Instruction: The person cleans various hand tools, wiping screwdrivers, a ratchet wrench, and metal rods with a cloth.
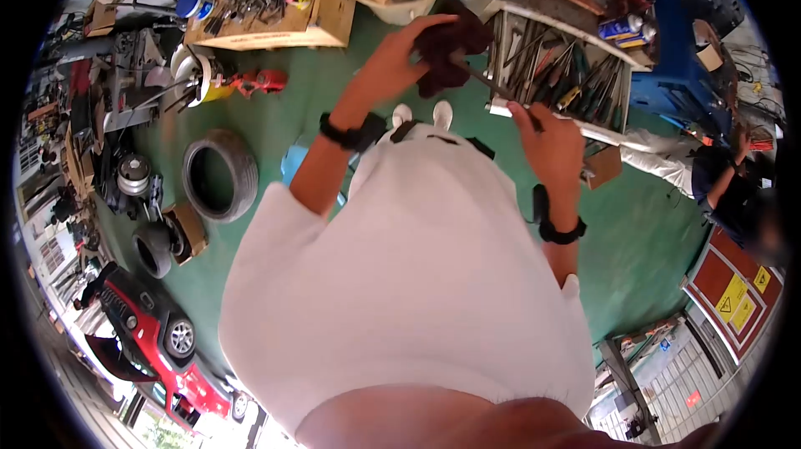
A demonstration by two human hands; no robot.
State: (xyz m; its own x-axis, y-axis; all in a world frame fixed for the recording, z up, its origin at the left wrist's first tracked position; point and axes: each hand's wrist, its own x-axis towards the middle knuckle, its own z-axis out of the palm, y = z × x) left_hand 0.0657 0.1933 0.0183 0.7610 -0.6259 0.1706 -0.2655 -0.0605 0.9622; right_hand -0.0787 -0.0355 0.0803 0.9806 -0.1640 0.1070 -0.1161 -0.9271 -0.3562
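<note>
A dark maroon cloth (450, 48) is bunched in my left hand (399, 61), whose fingers curl round its left side. My right hand (551, 144) is closed on the handle end of a long thin tool (486, 80). The tool's far end reaches up and left to the cloth, where its tip is hidden. Just beyond the tool and my right hand lies an open drawer (557, 73) full of screwdrivers and other hand tools.
A wooden crate (271, 32) with small parts and a round tub (400, 11) stand ahead. Tires (219, 175), a bucket (190, 73) and a red jack (259, 82) are at left. Another person (726, 182) is at far right, a red car (171, 349) lower left.
</note>
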